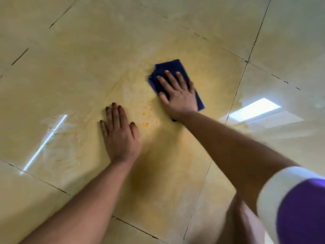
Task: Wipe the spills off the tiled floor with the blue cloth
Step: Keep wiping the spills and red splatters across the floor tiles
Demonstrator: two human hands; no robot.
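Note:
A folded blue cloth (171, 66) lies flat on the glossy beige tiled floor (88, 59) near the middle of the view. My right hand (177, 93) presses down on it with fingers spread, covering its lower half. My left hand (119, 132) rests flat on the bare tile to the lower left of the cloth, fingers apart, holding nothing. Between the two hands sit small orange spill spots (145, 118), inside a wider pale orange smear (202, 67) that spreads around the cloth.
Dark grout lines (246, 62) divide the large tiles. A bright window reflection (256, 109) glares on the floor at the right and a thin light streak (45, 141) at the left. My purple-and-white sleeve (295, 205) fills the lower right corner.

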